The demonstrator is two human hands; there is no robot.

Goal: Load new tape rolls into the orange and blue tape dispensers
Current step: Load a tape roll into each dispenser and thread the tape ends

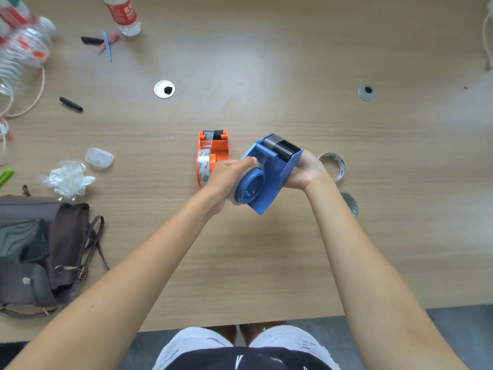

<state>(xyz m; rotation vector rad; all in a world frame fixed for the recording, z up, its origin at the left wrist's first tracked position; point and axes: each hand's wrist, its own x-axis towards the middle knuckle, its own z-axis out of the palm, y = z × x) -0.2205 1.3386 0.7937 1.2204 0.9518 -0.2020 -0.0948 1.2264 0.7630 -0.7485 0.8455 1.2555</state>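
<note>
Head view: both hands were up on the blue plastic tape dispenser (269, 172), held over the wooden table (266, 263).
Left hand (226, 180) curled round its tape roll; right hand (304, 170) gripped the body. Orange plastic tape dispenser (213, 153) sat just behind, loaded.

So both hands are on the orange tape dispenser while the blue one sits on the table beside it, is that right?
Not quite, the colours are swapped. The head view shows the left hand and right hand holding the blue tape dispenser above the table, while the orange tape dispenser sits on the table beside it.
</note>
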